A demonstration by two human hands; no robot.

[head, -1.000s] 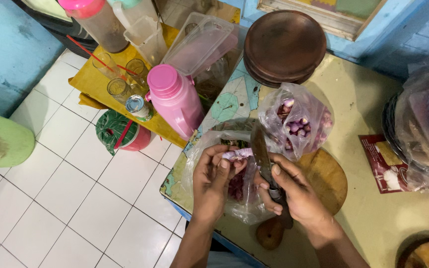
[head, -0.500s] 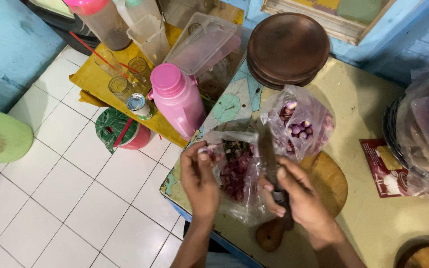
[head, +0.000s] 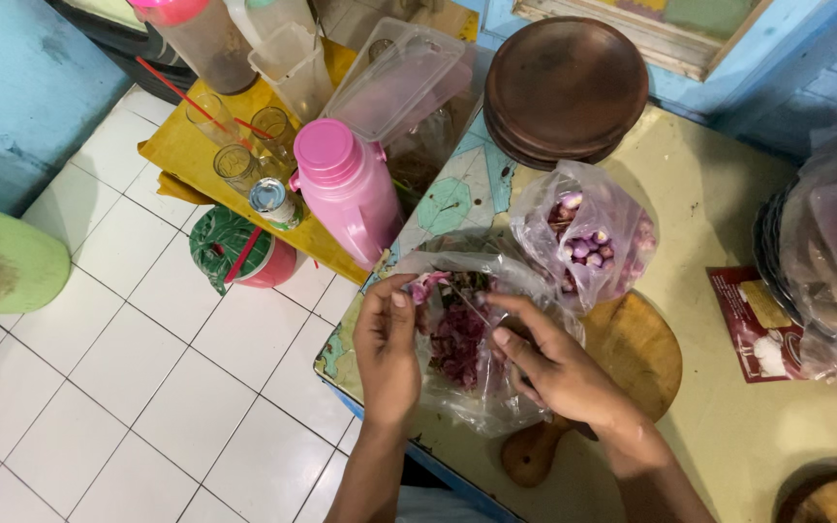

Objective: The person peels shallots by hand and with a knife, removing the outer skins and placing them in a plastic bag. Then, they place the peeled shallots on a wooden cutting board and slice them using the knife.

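Pink jug (head: 346,189) and shallot bag (head: 588,237) crowding; bare tabletop (head: 719,194) rightward.

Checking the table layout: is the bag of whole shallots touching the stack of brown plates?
Touching, as far as the head view shows: the top edge of the bag of whole shallots meets the lower rim of the stack of brown plates, with no gap visible.
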